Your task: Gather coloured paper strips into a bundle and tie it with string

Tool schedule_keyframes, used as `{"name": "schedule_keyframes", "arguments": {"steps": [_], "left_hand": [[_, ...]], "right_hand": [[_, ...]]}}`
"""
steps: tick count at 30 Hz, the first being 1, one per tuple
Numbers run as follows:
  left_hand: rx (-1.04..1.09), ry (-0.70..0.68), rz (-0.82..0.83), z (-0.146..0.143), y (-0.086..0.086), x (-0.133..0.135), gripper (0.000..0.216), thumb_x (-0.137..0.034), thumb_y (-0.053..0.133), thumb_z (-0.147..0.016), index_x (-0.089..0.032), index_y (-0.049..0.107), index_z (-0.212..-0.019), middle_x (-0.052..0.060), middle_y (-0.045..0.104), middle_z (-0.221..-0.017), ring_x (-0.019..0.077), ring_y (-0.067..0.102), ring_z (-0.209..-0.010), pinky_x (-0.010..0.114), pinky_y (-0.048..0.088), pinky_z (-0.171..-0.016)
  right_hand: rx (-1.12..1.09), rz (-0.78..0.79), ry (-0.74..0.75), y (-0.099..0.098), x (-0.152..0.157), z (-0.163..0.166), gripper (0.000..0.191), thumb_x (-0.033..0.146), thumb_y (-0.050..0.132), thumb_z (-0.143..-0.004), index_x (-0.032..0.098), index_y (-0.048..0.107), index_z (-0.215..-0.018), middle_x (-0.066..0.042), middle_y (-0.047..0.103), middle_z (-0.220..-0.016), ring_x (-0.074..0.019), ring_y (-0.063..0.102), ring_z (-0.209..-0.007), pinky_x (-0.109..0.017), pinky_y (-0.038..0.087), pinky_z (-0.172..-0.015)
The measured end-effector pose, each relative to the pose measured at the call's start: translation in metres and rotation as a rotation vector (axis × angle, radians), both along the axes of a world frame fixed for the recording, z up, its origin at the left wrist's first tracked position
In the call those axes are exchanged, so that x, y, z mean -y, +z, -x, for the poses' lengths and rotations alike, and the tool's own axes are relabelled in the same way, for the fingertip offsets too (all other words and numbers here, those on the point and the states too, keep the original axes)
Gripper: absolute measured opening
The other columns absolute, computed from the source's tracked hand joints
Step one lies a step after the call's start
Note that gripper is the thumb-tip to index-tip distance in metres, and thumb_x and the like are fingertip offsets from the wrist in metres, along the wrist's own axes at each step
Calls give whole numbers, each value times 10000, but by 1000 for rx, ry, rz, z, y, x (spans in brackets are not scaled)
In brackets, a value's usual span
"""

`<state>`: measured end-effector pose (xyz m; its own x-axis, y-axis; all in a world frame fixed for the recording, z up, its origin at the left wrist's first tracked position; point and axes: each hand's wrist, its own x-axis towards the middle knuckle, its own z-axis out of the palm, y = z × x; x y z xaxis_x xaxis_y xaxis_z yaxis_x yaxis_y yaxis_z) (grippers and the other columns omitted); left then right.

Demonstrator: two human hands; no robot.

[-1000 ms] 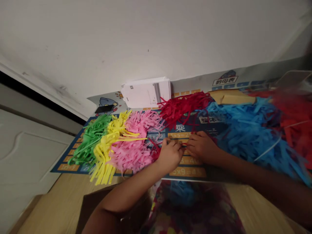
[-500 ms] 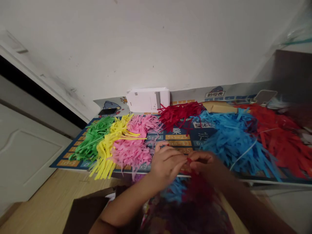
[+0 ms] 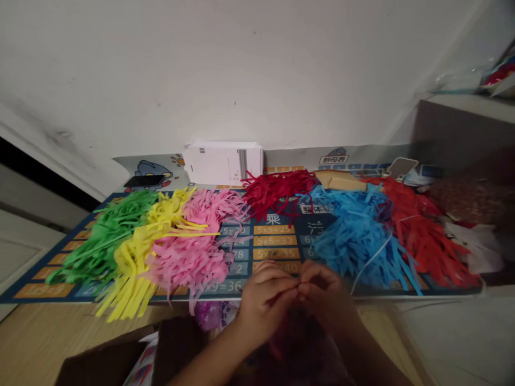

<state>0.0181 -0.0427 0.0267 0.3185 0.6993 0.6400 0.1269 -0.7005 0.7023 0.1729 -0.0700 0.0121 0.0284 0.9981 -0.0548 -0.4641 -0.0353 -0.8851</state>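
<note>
The left hand [image 3: 263, 300] and the right hand [image 3: 326, 297] meet fingertip to fingertip just above the near edge of the multiplication mat [image 3: 273, 241]. Both are closed into a pinch with the fingers curled. What sits between the tips is too small and blurred to make out. A second ago the hands lay flat on the mat, farther in. They have since drawn back toward the person and lifted clear of it, so the work now looks like fine handling in the air rather than picking at the surface.

Directly below the hands lies a dark, blurred mass of mixed strips [image 3: 293, 348], and a brown cardboard box [image 3: 104, 364] is at the near left.

On the mat, the pink strip pile [image 3: 193, 252] lies just left of the hands, with the yellow pile [image 3: 134, 260] and the green pile [image 3: 102, 238] beyond it. The blue pile [image 3: 354, 233] is just right of the hands, and the orange-red pile [image 3: 422, 230] is farther right. The dark red pile [image 3: 277, 190] sits at the far middle.

A white box [image 3: 221, 161] and a phone [image 3: 139, 180] rest against the far wall. The wooden counter [image 3: 40, 343] shows at the near left.
</note>
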Motion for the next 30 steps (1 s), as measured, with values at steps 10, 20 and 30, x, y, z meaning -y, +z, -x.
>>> {"name": "schedule_keyframes", "arguments": {"steps": [10, 20, 30], "left_hand": [[285, -156, 809, 8, -16, -23, 304, -488, 636, -920, -198, 605, -838, 46, 731, -791, 158, 664, -719, 278, 519, -683], [423, -83, 1036, 5, -27, -27, 492, -645, 692, -803, -186, 513, -803, -69, 503, -587, 51, 367, -462, 184, 289, -461], [469, -2, 1050, 8, -24, -22, 455, -554, 796, -703, -142, 646, -828, -31, 615, -607, 55, 434, -452, 193, 321, -470]], "right_hand": [[1569, -182, 81, 17, -128, -76, 260, 315, 494, -973, 246, 741, -1017, -50, 737, -936, -196, 668, -855, -316, 508, -772], [2053, -95, 310, -9, -228, -89, 222, 189, 536, -927, 116, 741, -972, -176, 722, -1026, -257, 673, -985, -311, 452, -815], [1769, -193, 235, 29, -154, -62, 237, 230, 525, -922, 192, 738, -1019, -74, 753, -1002, -208, 686, -926, -292, 495, -809]]}}
